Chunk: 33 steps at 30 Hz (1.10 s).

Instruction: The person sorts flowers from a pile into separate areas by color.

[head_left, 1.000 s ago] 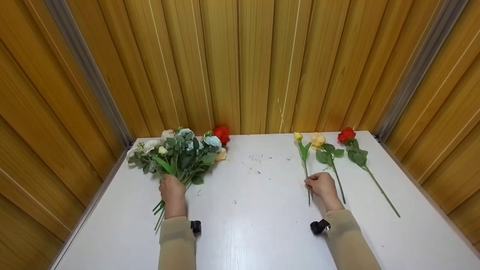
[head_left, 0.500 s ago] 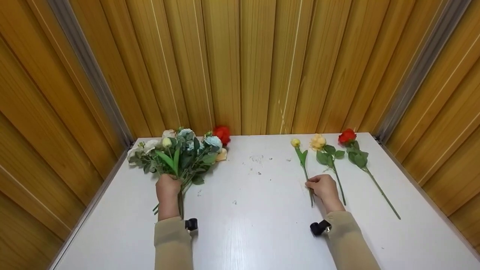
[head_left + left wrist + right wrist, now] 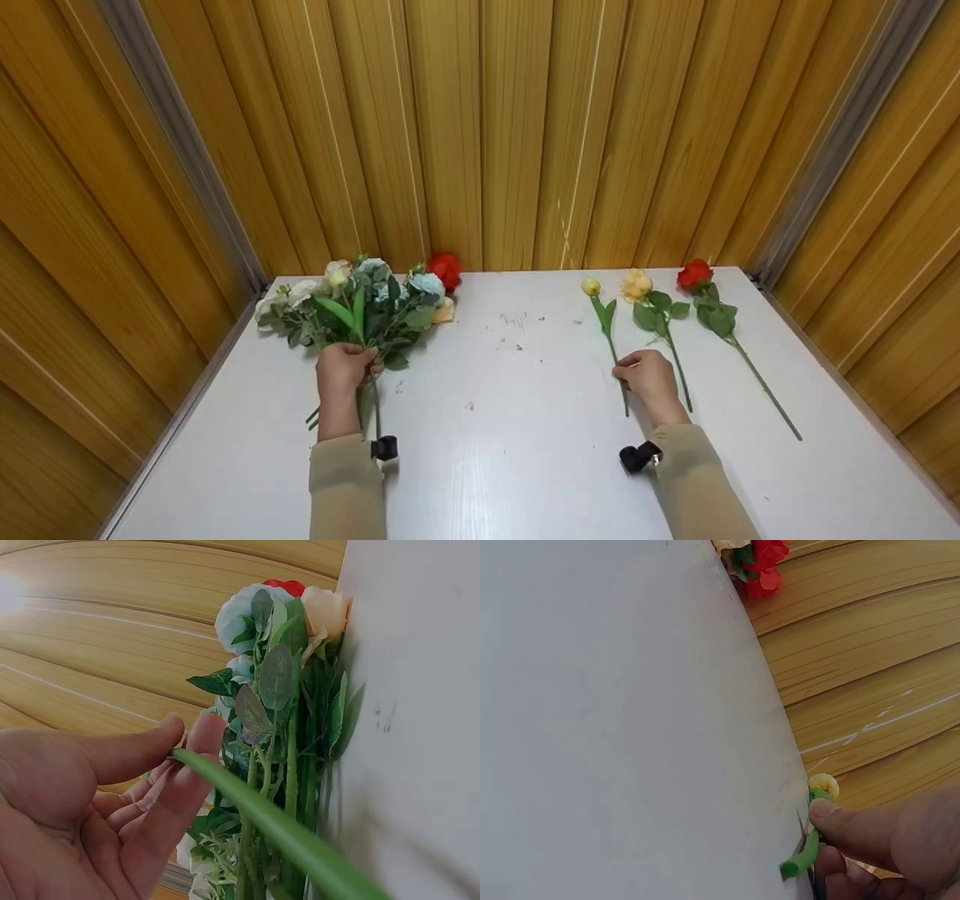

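Note:
My left hand (image 3: 343, 369) pinches the green stem (image 3: 262, 814) of a pale yellow tulip (image 3: 339, 277) between thumb and fingers. That tulip lies over a pile of artificial flowers (image 3: 427, 286) at the table's left, with white, light blue, peach and red blooms among green leaves. On the right side, my right hand (image 3: 649, 381) pinches the lower stem of a second yellow tulip (image 3: 591, 286), whose cut end (image 3: 791, 868) shows in the right wrist view. Just right of this hand lies a peach flower (image 3: 636, 285) with a leafy stem.
A red rose (image 3: 695, 273) with a long stem lies farthest right on the white table (image 3: 480, 450). Wood-patterned panels (image 3: 510, 135) enclose the table at the back and both sides. Small dark marks spot the table's middle.
At the left, a tulip has come up from among the pile and shifted right in my left hand, its stem now apart. The right tulip's head has tilted slightly left and nearer.

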Available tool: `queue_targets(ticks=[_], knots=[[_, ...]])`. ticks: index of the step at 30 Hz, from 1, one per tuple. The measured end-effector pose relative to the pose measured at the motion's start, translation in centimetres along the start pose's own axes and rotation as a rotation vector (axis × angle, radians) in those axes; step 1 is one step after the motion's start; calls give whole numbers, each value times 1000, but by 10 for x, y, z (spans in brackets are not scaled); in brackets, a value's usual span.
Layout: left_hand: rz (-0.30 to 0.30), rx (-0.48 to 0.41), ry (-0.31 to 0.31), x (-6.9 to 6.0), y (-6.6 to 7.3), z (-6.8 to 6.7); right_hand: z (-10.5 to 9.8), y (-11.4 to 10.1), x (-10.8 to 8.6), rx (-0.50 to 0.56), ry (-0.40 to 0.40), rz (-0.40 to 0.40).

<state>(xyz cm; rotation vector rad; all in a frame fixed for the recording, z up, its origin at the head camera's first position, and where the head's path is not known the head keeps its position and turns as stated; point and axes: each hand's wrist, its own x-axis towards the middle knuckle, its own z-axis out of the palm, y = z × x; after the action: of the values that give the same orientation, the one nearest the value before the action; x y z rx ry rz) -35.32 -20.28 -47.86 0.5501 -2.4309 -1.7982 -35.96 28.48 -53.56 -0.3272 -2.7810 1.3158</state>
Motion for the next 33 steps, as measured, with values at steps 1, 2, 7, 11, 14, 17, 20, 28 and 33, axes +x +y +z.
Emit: queue_targets(ticks=[1, 2, 7, 11, 14, 17, 20, 28, 33], knots=[[0, -14, -2, 0, 1, 1, 0, 0, 0, -4, 4, -5], [-4, -32, -5, 0, 2, 2, 0, 0, 0, -9, 10, -9], [0, -92, -16, 1, 3, 8, 0, 1, -1, -34, 20, -23], [24, -132, -11, 0, 4, 11, -1, 0, -2, -38, 17, -25], [43, -159, -8, -1, 6, 14, -1, -2, -2, -32, 9, -14], [59, -176, -4, -2, 7, 17, 0, -3, -2, -44, 14, -10], [70, -177, -5, -3, 10, 20, 0, -6, -3, -74, 41, -24], [138, -137, -25, -9, 20, 40, 6, -28, -9, -31, 49, -66], [170, -156, -58, -17, 28, 59, 19, -43, -15, 53, 3, -106]])
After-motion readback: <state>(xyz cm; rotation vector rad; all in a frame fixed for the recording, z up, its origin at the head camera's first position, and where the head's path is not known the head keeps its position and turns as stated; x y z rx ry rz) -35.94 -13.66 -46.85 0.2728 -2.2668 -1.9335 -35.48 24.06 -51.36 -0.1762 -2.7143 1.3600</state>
